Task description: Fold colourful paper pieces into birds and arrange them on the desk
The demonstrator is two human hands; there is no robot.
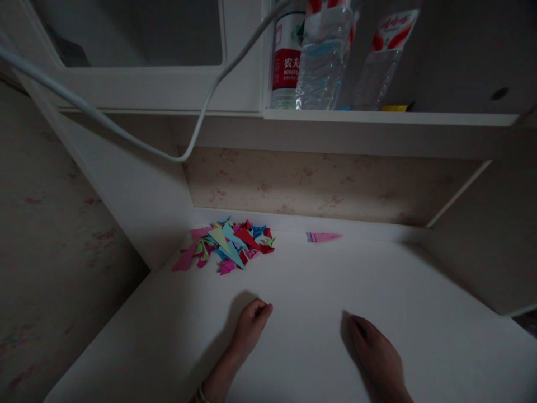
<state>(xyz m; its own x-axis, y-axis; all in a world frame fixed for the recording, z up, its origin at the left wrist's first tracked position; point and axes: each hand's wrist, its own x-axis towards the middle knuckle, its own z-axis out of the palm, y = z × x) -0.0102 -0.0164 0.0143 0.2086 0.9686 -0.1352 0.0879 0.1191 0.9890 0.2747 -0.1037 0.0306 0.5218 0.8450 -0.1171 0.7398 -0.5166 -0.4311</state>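
Note:
My left hand (250, 326) rests on the white desk (306, 347) with its fingers curled in, and nothing shows in it. Further right, my right hand (375, 350) also lies on the desk, loosely closed, with no object visible in its fingers. Beyond the left hand is a heap of folded coloured paper (229, 243) in pink, red, blue and green, many pieces pointed. A single pink pointed folded paper (325, 237) lies apart near the back edge, farther off than both hands.
A white cable (184, 157) hangs across the upper left. Above the desk, a shelf (390, 116) carries clear plastic bottles (323, 67) and a red-labelled bottle (287, 70). A cabinet door (168, 87) is at upper left. Side panels bound the desk.

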